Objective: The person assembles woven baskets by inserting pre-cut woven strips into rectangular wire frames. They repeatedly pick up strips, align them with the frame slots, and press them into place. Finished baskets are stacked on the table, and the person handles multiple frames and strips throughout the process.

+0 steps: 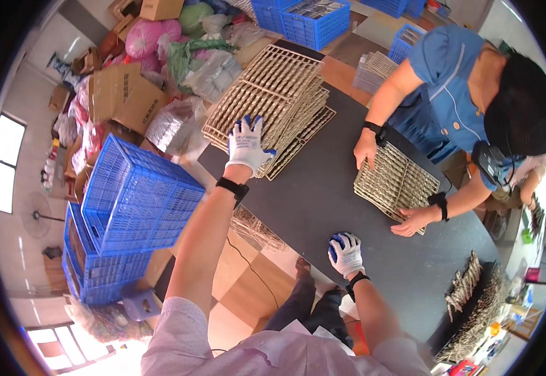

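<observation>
The left hand lies flat, ungripping, on the grid stack at the bench's far corner; the right hand rests released at its near edge.

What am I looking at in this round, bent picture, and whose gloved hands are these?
A wide fisheye camera on a person's head looks down, which bends straight edges. The two forearms from the lower edge are the wearer's own. The left hand, in a white and blue glove, rests on a stack of beige lattice frames at the far end of a dark table. The right hand, gloved too, rests on the table's near edge, holding nothing. Opposite, a co-worker in blue presses bare hands on another frame. Blue crates stand at left.
</observation>
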Demonstrator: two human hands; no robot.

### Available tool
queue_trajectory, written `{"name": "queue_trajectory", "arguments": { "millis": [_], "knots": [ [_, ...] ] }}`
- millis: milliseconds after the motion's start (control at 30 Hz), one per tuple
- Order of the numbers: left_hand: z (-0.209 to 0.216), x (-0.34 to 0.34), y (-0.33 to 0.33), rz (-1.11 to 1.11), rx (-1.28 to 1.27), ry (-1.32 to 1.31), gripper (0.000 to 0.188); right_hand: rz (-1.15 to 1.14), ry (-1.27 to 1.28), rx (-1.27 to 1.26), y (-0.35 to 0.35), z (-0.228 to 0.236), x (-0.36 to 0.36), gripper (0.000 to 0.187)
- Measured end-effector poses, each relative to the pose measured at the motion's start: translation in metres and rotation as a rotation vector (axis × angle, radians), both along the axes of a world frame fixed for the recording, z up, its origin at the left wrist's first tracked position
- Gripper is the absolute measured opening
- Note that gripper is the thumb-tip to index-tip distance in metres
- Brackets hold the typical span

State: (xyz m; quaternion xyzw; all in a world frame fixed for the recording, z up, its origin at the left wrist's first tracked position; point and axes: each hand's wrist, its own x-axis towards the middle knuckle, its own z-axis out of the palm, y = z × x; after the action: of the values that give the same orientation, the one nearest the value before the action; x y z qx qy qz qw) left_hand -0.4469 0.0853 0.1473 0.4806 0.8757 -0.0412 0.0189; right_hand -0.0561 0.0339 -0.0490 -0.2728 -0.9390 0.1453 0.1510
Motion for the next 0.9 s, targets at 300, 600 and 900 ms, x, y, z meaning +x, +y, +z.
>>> {"name": "queue_trajectory", "arguments": {
  "millis": [300, 600, 900],
  "knots": [
    [0.014, -0.037, 0.01, -0.044, 0.02, -0.083, 0.086, -0.042, 0.042, -0.048, -0.001, 0.003, -0.001, 0.034],
    [0.05, -0.048, 0.013, -0.101, -0.004, -0.213, 0.08, -0.029, 0.08, -0.071, 0.001, 0.003, 0.002, 0.033],
    [0.068, -0.085, 0.005, -0.187, 0.122, -0.433, 0.076, -0.04, 0.101, -0.072, -0.001, 0.002, 0.003, 0.034]
  ]
}}
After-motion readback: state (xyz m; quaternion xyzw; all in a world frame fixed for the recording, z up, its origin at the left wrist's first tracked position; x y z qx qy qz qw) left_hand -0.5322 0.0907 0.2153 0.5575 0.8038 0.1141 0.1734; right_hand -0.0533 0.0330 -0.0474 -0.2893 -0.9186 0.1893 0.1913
